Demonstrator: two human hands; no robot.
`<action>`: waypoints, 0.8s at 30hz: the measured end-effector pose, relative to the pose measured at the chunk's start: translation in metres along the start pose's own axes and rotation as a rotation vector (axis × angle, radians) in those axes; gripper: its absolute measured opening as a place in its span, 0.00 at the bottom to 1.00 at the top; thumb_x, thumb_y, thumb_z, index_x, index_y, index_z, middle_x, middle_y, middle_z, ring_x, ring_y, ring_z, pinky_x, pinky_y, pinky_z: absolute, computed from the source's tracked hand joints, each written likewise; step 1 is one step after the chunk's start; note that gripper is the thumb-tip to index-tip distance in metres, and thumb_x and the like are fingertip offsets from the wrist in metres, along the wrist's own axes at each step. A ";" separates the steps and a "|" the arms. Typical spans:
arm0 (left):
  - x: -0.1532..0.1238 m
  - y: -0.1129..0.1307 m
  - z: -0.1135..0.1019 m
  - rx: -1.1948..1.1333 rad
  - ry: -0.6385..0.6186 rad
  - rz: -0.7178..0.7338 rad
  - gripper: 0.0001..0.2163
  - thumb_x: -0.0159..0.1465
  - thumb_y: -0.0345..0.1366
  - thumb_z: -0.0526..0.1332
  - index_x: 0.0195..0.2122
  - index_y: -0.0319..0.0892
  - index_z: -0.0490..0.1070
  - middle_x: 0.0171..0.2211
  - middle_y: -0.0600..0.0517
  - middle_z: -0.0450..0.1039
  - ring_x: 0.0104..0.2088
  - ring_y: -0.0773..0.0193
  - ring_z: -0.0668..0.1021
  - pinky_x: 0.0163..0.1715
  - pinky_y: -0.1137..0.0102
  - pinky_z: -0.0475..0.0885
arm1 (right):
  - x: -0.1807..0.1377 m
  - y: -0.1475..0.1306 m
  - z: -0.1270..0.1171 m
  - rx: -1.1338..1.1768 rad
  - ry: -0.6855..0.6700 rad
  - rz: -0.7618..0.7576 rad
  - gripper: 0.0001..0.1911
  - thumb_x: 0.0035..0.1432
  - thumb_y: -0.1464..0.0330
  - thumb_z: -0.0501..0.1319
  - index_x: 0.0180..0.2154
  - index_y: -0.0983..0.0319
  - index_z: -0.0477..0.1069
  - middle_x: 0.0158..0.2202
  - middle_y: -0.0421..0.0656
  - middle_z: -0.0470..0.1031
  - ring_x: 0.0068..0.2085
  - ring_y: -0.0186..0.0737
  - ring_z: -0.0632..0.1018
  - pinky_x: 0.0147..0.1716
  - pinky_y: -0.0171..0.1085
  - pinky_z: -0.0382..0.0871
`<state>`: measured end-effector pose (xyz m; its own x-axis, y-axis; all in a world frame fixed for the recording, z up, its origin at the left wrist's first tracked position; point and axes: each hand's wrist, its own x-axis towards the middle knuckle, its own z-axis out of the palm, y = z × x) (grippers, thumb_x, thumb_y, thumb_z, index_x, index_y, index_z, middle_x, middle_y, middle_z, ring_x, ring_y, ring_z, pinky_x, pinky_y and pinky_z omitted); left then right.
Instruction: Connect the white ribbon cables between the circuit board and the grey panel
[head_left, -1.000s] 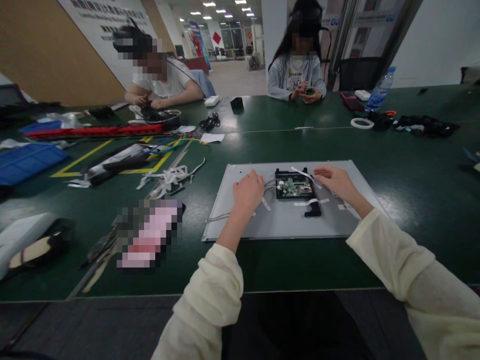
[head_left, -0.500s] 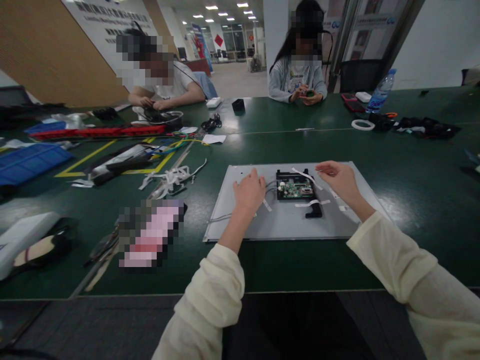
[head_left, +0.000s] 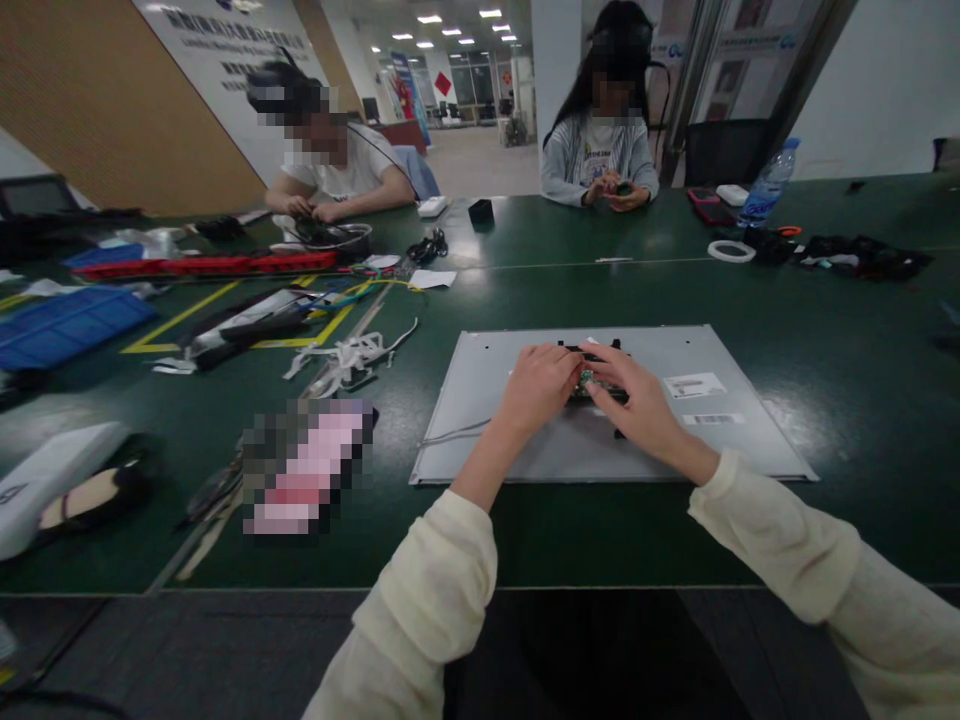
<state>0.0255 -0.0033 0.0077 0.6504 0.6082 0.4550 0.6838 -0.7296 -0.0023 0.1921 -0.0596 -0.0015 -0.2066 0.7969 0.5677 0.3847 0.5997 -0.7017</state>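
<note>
A grey flat panel lies on the green table in front of me. At its middle sits a small green circuit board in a black bracket, mostly covered by my hands. My left hand comes over the board's left side, its fingers bent together; what the fingertips hold, if anything, is hidden. From the right, my right hand reaches over the board with thumb and fingers apart, their tips close to the left ones. A thin grey cable runs off the panel's left side.
Left of the panel are a phone, crumpled white strips and a blue crate. A white tape roll and a water bottle stand at the far right. Two people sit across the table, their hands busy with small objects.
Both hands have moved inward and now meet over the circuit board. Labels on the panel's right side, hidden before by my right hand, now show.
</note>
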 end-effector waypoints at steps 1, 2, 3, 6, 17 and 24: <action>0.000 -0.001 0.000 0.029 0.005 0.013 0.09 0.68 0.33 0.53 0.40 0.39 0.71 0.36 0.48 0.75 0.40 0.58 0.74 0.39 0.64 0.63 | 0.000 0.001 0.000 -0.018 0.006 -0.009 0.24 0.62 0.69 0.55 0.59 0.54 0.60 0.58 0.46 0.66 0.55 0.44 0.71 0.53 0.48 0.70; -0.001 -0.001 0.000 0.054 0.004 0.023 0.08 0.68 0.33 0.53 0.40 0.39 0.71 0.35 0.48 0.75 0.39 0.58 0.74 0.39 0.64 0.62 | 0.000 0.002 0.000 -0.038 0.008 -0.019 0.24 0.62 0.70 0.55 0.60 0.54 0.59 0.58 0.45 0.66 0.56 0.44 0.71 0.53 0.48 0.70; -0.001 -0.002 0.000 0.077 0.002 0.034 0.08 0.67 0.33 0.54 0.39 0.39 0.72 0.35 0.48 0.75 0.39 0.58 0.74 0.38 0.64 0.62 | -0.001 0.003 0.001 -0.059 0.008 -0.028 0.24 0.62 0.70 0.55 0.60 0.54 0.59 0.58 0.45 0.66 0.56 0.45 0.71 0.54 0.49 0.69; -0.001 -0.002 0.001 0.135 -0.014 0.081 0.07 0.67 0.32 0.55 0.40 0.38 0.72 0.35 0.47 0.75 0.39 0.58 0.74 0.39 0.64 0.62 | -0.001 0.005 0.002 -0.111 0.003 -0.060 0.25 0.62 0.71 0.54 0.59 0.53 0.59 0.58 0.45 0.66 0.57 0.45 0.70 0.55 0.50 0.67; -0.001 -0.003 -0.003 0.235 -0.009 0.153 0.07 0.66 0.30 0.55 0.41 0.37 0.72 0.36 0.47 0.75 0.39 0.58 0.74 0.41 0.63 0.62 | -0.001 0.001 0.004 -0.230 0.013 -0.138 0.26 0.58 0.76 0.53 0.58 0.56 0.60 0.57 0.46 0.66 0.58 0.43 0.67 0.57 0.51 0.65; -0.001 -0.004 -0.002 0.244 0.024 0.158 0.07 0.67 0.32 0.55 0.40 0.38 0.72 0.34 0.48 0.75 0.38 0.58 0.74 0.40 0.63 0.61 | -0.001 -0.001 0.005 -0.242 0.027 -0.139 0.26 0.58 0.76 0.53 0.57 0.56 0.60 0.57 0.46 0.66 0.59 0.43 0.67 0.59 0.51 0.63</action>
<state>0.0215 -0.0014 0.0090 0.7493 0.4828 0.4533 0.6357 -0.7163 -0.2878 0.1876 -0.0608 -0.0033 -0.2500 0.7040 0.6648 0.5588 0.6656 -0.4947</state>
